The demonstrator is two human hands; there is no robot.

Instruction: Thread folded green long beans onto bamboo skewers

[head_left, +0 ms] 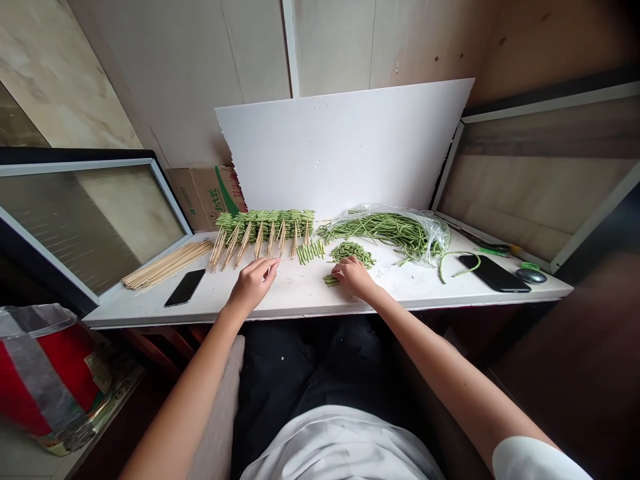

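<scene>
1. L hand (253,285): half-curled, palm down just above white tbl top (300,308), nothing visible in fingers, just short of fanned skewer ends.
2. R hand (354,277): palm down, fingers bent over short cut bean pieces (330,280), right at front of small heap of cut beans (353,253); firm grip vs light touch: can't tell.
3. Row of bamboo skewers threaded w/ green bean pieces (265,225): side by side, tight against white board (340,147), bare ends fanned toward body, prob. for easy reach.
4. Short green bean bundle (310,252): btwn skewer row and heap, lined up neatly, likely kept apart from loose bits.
5. Long raw beans in clear plastic bag (385,233): R of heap, bag mouth open toward centre, so within arm's reach.
6. Bare skewer bundle (167,265): far L end of tbl, parallel, apparently a ready supply.
7. Phones (186,288) (495,273): one at each end, out of work area.
</scene>
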